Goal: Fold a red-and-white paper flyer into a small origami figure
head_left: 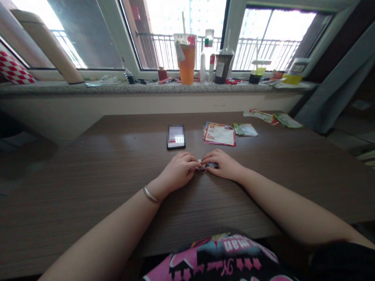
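My left hand [181, 168] and my right hand [224, 165] meet low over the table, fingers bent and closed. Between the fingertips is a small printed piece, perhaps paper [202, 168], in white and dark colours. Most of it is covered by the fingers, so its exact kind and shape cannot be made out. Both hands pinch it from opposite sides, close to the tabletop. Just beyond my left hand lies a phone [176, 136] with its screen lit. Past my right hand rests a stack of red-bordered printed cards [220, 134].
Green-edged cards [246, 129] lie beside the stack, with more printed strips [263, 116] at the far right. On the windowsill [117, 89] stand an orange drink cup [187, 64], a dark drink cup [223, 68], bottles and pens. The brown table [88, 164] reaches toward the sill.
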A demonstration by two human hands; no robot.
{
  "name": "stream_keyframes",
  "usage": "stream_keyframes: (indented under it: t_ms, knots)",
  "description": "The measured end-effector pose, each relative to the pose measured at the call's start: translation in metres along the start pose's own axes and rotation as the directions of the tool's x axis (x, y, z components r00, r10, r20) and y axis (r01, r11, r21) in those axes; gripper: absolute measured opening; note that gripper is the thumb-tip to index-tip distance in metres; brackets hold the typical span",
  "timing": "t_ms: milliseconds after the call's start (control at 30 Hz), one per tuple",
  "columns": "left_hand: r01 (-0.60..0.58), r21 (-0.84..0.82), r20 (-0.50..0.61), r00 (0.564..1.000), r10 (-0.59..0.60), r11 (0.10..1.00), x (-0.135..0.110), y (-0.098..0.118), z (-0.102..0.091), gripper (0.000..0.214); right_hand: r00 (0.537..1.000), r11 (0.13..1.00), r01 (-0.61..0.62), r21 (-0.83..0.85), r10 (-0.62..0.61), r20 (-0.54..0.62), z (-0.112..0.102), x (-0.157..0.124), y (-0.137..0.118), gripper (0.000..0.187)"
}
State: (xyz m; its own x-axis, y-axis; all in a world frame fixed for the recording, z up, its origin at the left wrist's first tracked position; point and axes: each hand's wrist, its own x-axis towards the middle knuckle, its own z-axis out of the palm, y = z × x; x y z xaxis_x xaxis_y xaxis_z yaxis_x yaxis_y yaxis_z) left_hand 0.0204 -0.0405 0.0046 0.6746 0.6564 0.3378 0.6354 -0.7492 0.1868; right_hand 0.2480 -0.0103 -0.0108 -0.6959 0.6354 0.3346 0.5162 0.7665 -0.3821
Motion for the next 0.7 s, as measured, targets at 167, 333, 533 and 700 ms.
stream_keyframes:
  t_ms: [167, 333, 533, 700]
  knots:
    - [-0.045, -0.018, 0.004, 0.999, 0.045, 0.999, 0.0013, 0.0025, -0.0015, 0.026, 1.0, 1.0, -0.009, -0.026, 0.009, -0.022, 0.0013, 0.0004, 0.0014, 0.022]
    - [0.004, 0.037, 0.029, 1.0, -0.005, 0.999, 0.0012, 0.0027, -0.0003, 0.021, 0.998, 0.998, -0.017, -0.064, 0.013, -0.063, 0.0022, 0.0009, 0.0051, 0.017]
    - [0.095, 0.136, -0.009, 0.996, -0.094, 0.986, 0.0002, 0.0045, -0.0017, 0.018, 0.998, 0.994, 0.008, -0.105, -0.014, -0.056, -0.0009, 0.001, -0.0004, 0.011]
    - [0.143, 0.174, 0.003, 0.989, -0.145, 0.974, 0.0002, 0.005, -0.0035, 0.016, 0.998, 0.998, 0.037, -0.045, -0.039, -0.055, 0.0002, 0.0006, -0.002, 0.009]
